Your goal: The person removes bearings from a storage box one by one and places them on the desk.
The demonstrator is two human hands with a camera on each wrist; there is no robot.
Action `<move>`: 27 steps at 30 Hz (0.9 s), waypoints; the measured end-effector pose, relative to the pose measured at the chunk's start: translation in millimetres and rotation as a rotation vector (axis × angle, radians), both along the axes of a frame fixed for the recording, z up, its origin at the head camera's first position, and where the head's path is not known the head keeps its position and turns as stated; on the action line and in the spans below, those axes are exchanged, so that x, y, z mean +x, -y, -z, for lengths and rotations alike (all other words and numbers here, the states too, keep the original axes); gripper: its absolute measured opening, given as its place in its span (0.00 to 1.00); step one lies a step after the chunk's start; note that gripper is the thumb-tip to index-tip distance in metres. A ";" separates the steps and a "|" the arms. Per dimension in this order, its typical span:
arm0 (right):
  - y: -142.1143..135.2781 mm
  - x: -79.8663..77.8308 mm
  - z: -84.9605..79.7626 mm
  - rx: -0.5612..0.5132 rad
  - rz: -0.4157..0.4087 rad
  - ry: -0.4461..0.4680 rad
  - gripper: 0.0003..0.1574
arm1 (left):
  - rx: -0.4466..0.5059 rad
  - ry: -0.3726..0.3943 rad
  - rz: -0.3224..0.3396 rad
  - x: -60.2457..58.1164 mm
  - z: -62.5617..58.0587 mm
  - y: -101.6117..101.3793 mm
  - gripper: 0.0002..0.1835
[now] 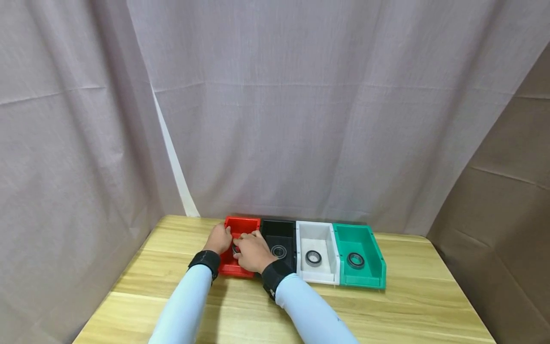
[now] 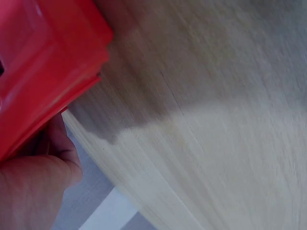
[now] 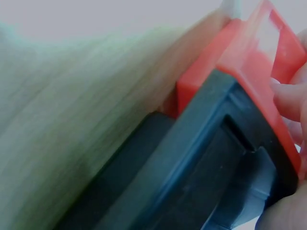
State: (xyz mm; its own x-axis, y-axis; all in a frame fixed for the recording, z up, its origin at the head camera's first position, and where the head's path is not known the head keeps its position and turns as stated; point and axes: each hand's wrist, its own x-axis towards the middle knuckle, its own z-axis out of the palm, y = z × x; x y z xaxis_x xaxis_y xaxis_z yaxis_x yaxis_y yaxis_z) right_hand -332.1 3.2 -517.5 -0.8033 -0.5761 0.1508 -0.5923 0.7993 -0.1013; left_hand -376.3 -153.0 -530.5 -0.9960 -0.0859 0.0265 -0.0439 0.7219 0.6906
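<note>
Four open bins stand side by side: a red bin (image 1: 240,223), a black bin (image 1: 277,228), a white bin (image 1: 315,230) and a green bin (image 1: 352,233). My left hand (image 1: 219,240) grips the red bin's left side wall, its fingers tucked beneath the rim in the left wrist view. Across the red and black bins' adjoining walls lies my right hand (image 1: 253,251), holding the red bin's right side, with fingertips (image 3: 290,98) inside it. A ball bearing (image 1: 235,249) in the red bin is partly hidden by that hand. Another bearing (image 1: 279,246) lies in the black bin.
One bearing (image 1: 313,264) sits in the white bin and one more (image 1: 355,266) in the green bin. All bins rest near the back edge of a wooden table (image 1: 240,315). Grey curtains (image 1: 275,119) hang close behind it.
</note>
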 end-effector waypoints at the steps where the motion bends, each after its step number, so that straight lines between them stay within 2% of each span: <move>1: -0.6 1.3 0.4 -0.004 -0.002 0.004 0.28 | 0.010 0.003 0.000 0.2 0.4 0.4 0.18; 8: -5.0 10.7 -3.7 -0.065 -0.007 0.019 0.30 | 0.048 0.021 -0.015 2.9 -0.3 2.1 0.18; 12: -10.6 15.9 -5.6 -0.108 -0.020 0.007 0.31 | 0.040 0.005 -0.008 1.3 -0.5 2.3 0.18; 19: -24.1 35.6 -11.1 -0.203 -0.029 0.009 0.31 | 0.041 0.012 -0.008 1.0 0.9 3.8 0.18; 27: -26.3 56.1 -21.8 -0.265 -0.081 0.013 0.32 | 0.070 0.039 -0.027 2.9 -1.8 7.4 0.19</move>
